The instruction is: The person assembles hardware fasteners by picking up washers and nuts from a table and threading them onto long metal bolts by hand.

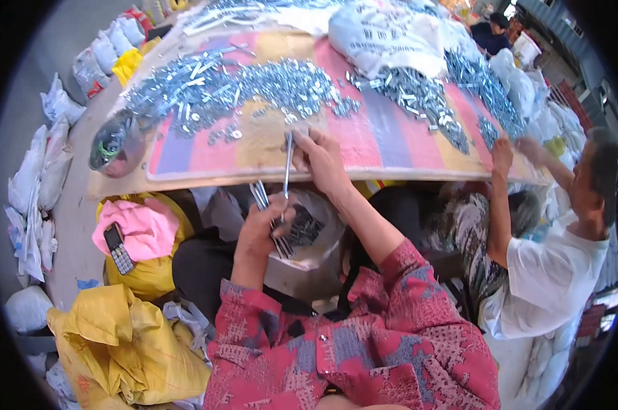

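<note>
My left hand [262, 224] is closed around a bundle of several slim metal rods [259, 194], their ends sticking out above and below the fist. In my right hand [321, 158], thumb and fingers pinch the upper part of a single silver rod [287, 162], which hangs with its lower end at my left fingers. Whether the rods are threaded is too blurred to tell. Under my hands, below the table's front edge, a pale plastic-lined container [328, 236] holds dark metal pieces [305, 227]. Beyond my right hand lies a heap of small silver washers or nuts [288, 85].
A striped mat [384, 143] covers the table, bearing long metal parts [179, 89], short sleeve-like pieces [415, 96] and a white sack [387, 34]. A clear bowl [117, 147] stands left. A co-worker in a white shirt [548, 273] handles parts at right. A phone [118, 249] rests on pink cloth.
</note>
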Available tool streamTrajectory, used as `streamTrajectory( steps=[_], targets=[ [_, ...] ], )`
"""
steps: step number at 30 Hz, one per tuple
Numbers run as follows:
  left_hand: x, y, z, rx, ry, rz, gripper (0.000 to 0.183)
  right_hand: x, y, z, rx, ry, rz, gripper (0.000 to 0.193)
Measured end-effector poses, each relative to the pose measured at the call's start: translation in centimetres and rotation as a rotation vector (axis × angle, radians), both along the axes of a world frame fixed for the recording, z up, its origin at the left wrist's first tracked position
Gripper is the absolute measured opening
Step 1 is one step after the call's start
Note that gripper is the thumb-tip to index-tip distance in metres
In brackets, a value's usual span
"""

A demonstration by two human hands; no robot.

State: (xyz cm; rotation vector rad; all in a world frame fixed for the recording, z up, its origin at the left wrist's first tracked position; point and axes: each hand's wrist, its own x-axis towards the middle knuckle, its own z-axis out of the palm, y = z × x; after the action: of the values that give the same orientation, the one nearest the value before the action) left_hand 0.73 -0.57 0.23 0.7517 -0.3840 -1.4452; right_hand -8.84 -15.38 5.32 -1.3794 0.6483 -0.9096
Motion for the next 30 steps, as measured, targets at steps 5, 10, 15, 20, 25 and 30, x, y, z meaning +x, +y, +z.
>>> streamTrajectory(
  steps=[5, 10, 15, 20, 25, 30],
  targets=[
    [-0.8, -1.3, 0.5, 0.061, 0.103, -0.070, 0.023, -1.1, -1.2, 0.2, -0.735, 0.091, -0.224, 0.011],
    [-1.2, -1.2, -0.1, 0.151, -0.251, 0.106, 0.016, -3.3, -0.2, 1.6, -0.919, 0.214, -0.068, 0.012],
    [-1.2, -1.1, 0.0, 0.149, -0.164, 0.141, 0.012, -6.6, -11.1, 0.1, -0.794, 0.422, -0.406, 0.023],
    [-1.2, -0.5, -0.1, 0.185, -0.088, 0.134, 0.010, -5.7, -17.9, -3.2, -0.940, 0.894, -0.538, 0.017],
    [-0.9, -0.1, 0.6, 0.217, -0.088, 0.150, 0.008, -5.8, -18.6, -4.9, -0.971, 0.850, -0.509, 0.021],
    [-0.6, -0.5, 0.5, 0.181, -0.214, 0.159, 0.009, -6.1, -16.3, -2.9, -0.909, 1.000, -0.688, 0.026]
  ],
)
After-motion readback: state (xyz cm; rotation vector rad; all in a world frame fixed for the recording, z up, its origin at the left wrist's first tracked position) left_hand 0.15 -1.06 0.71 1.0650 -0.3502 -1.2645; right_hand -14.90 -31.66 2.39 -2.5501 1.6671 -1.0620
